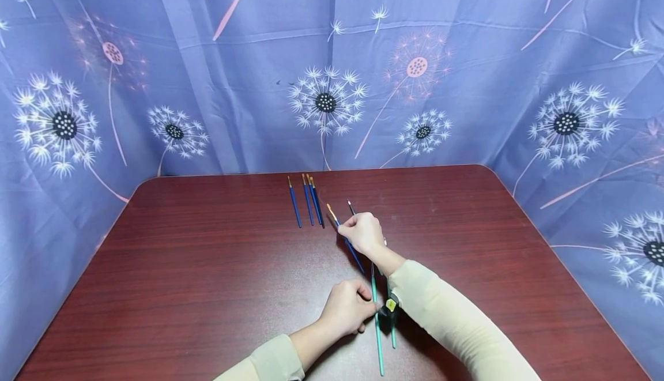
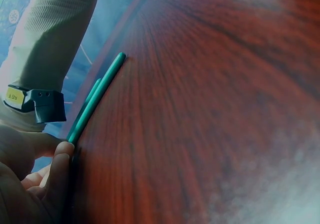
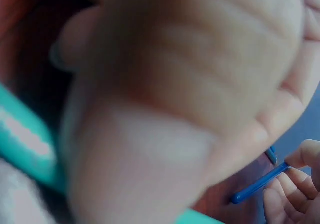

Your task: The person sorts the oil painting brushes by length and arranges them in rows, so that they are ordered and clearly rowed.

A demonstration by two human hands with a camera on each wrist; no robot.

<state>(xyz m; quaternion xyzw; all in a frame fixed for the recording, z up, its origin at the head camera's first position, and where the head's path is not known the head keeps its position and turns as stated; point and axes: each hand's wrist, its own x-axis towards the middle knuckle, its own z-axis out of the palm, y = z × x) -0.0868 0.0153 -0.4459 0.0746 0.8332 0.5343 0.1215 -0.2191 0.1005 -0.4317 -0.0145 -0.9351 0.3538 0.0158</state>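
Observation:
My right hand [image 1: 365,234] pinches a blue-handled paintbrush [image 1: 354,253], its tan bristles pointing away from me. The same blue brush [image 3: 257,186] shows past my right fingers [image 3: 302,159] in the right wrist view. Nearer me, my left hand [image 1: 346,307] pinches a green-handled paintbrush [image 1: 378,335] between thumb and fingertips; the left wrist view shows its handle [image 2: 102,91] rising from the pinch. Beside it lies a second green handle [image 1: 393,335], partly hidden by my right arm. My left thumb [image 3: 140,154] fills much of the right wrist view, blurred.
Toward the back of the brown table [image 1: 207,266] lie several brushes in a loose row, among them a blue brush [image 1: 294,203] set slightly apart. A dark brush [image 1: 351,207] pokes out behind my right hand. Patterned blue cloth [image 1: 249,81] hangs around the table.

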